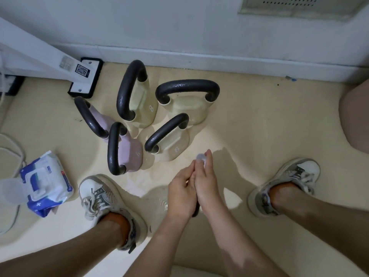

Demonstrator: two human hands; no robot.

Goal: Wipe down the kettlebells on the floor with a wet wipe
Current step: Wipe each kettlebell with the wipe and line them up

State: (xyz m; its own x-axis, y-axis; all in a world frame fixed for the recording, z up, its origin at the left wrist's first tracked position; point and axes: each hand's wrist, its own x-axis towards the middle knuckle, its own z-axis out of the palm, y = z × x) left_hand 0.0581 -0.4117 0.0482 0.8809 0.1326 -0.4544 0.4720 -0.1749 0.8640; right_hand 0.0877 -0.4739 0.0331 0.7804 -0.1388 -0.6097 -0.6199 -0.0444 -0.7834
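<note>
White and wadded up, the wet wipe (200, 157) sits pinched at the tip of our right hand (206, 184), over the floor (259, 126) between our shoes (99, 194). Our left hand (179, 193) presses against the right one; we cannot tell if it holds the wipe too. Five kettlebells (139, 101) stand close together near the floor's far edge, by the wall (179, 27). We think we are getting the wipe ready. Next we need to reach the nearest cream kettlebell (177, 143) and rub its dark handle and body.
</note>
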